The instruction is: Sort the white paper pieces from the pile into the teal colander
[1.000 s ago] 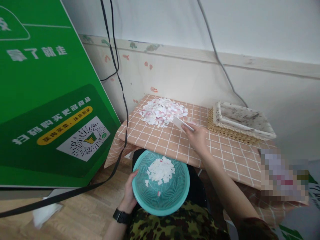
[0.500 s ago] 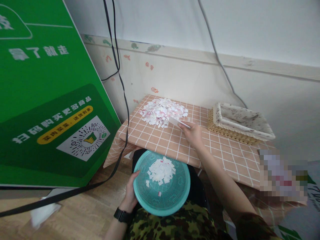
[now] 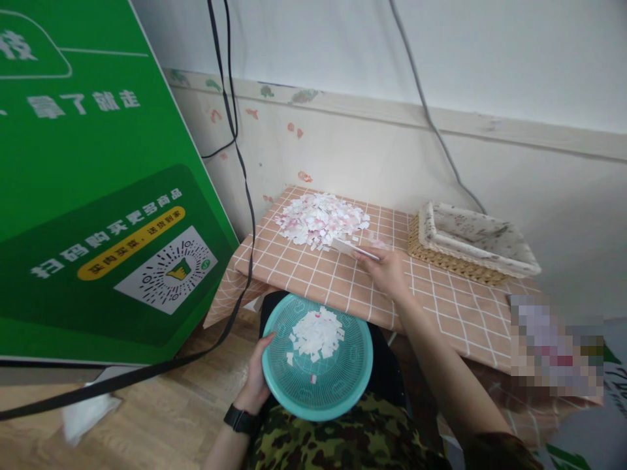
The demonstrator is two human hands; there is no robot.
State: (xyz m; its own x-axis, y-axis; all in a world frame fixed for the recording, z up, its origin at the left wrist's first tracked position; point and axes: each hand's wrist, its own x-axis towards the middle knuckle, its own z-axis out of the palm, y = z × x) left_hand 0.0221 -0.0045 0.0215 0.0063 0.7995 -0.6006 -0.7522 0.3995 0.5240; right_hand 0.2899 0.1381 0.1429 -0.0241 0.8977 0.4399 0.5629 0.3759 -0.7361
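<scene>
My left hand [image 3: 258, 371] grips the left rim of a round turquoise plastic colander [image 3: 353, 378], which rests on my lap below the table edge. A heap of small white paper scraps [image 3: 317, 334] lies inside it, with a few loose pieces nearer me. Over the table, my right hand [image 3: 386, 266] is closed on a flat, stiff-looking white strip [image 3: 349, 248]; whether it is card or plastic, I cannot tell. The strip's tip points left, at the near right edge of a larger pile of white and pinkish paper scraps [image 3: 316, 219].
A checked brown cloth [image 3: 441, 300] covers the table against the wall. At its right stands a wicker basket [image 3: 455, 261] with a patterned lining. A black strap [image 3: 247, 209] hangs at the left, in front of a large green panel [image 3: 98, 150]. A blurred patch [image 3: 548, 346] hides the right corner.
My right hand has shifted slightly to the right and down with the white strip. The left hand and the colander stay nearly where they were.
</scene>
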